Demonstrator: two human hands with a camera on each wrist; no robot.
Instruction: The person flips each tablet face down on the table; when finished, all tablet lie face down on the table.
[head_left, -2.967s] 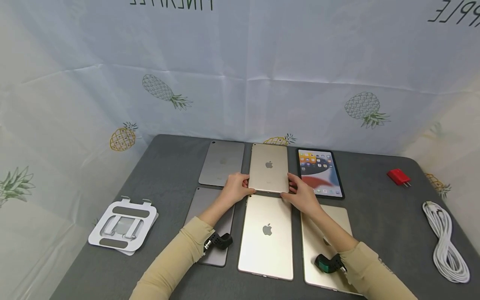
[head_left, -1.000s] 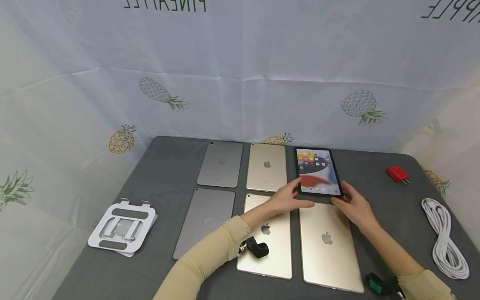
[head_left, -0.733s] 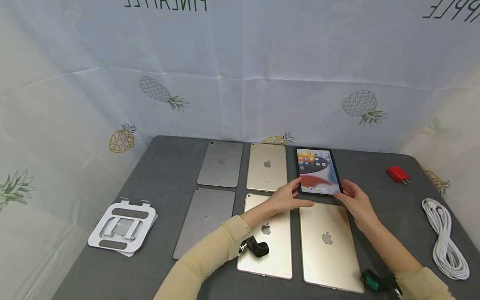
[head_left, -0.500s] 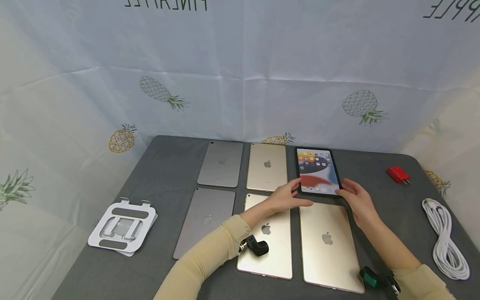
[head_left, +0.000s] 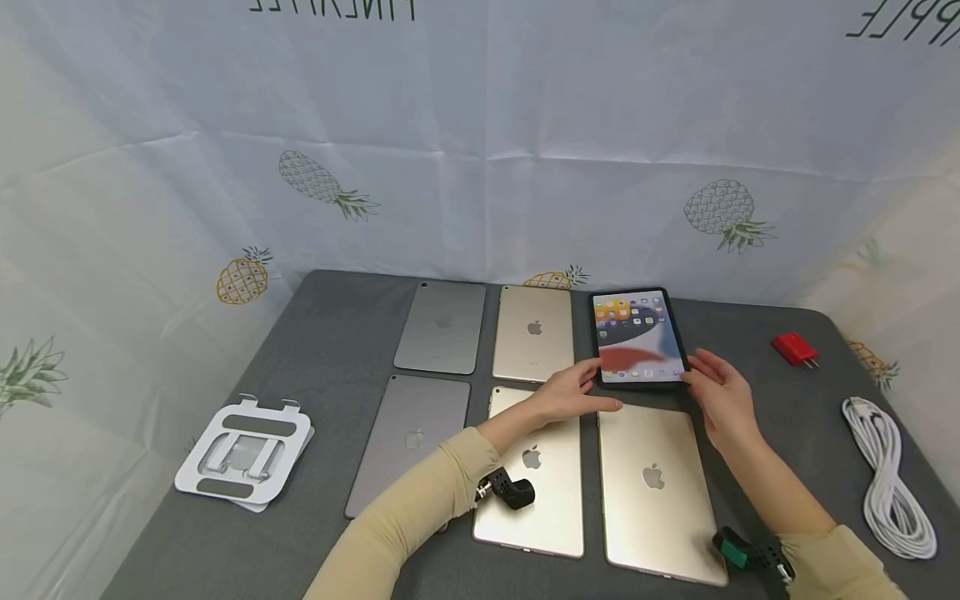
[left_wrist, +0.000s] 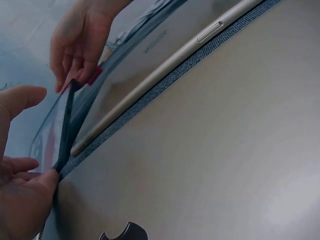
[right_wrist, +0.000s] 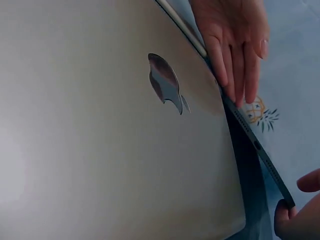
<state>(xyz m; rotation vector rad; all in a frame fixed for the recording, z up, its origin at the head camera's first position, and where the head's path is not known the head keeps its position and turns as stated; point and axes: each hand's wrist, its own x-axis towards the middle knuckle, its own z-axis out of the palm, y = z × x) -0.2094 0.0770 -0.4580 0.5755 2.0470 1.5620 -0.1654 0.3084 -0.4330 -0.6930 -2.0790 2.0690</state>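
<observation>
A black-framed tablet (head_left: 633, 336), screen lit with app icons, lies at the back right with its right side tipped up. My right hand (head_left: 723, 398) holds its near right corner; in the right wrist view, a curled finger (right_wrist: 284, 212) is under that corner. My left hand (head_left: 567, 393) has its fingers extended, fingertips right at the tablet's left edge and thumb pointing away over the gap. In the right wrist view, the left hand (right_wrist: 232, 45) shows straight fingers against the tablet's edge (right_wrist: 256, 143). Nearest in front is a gold tablet (head_left: 652, 500), face down.
Face down on the grey table (head_left: 300, 550) lie two more gold tablets (head_left: 534, 333) and two grey ones (head_left: 442, 327). A white folding stand (head_left: 243, 450) is at the left. To the right are a red plug adapter (head_left: 795, 349) and a coiled white cable (head_left: 896, 492).
Both hands have left the back gold tablet for the black-framed one. In the last half second the right hand has raised that tablet's right side; the left hand has stayed nearly still.
</observation>
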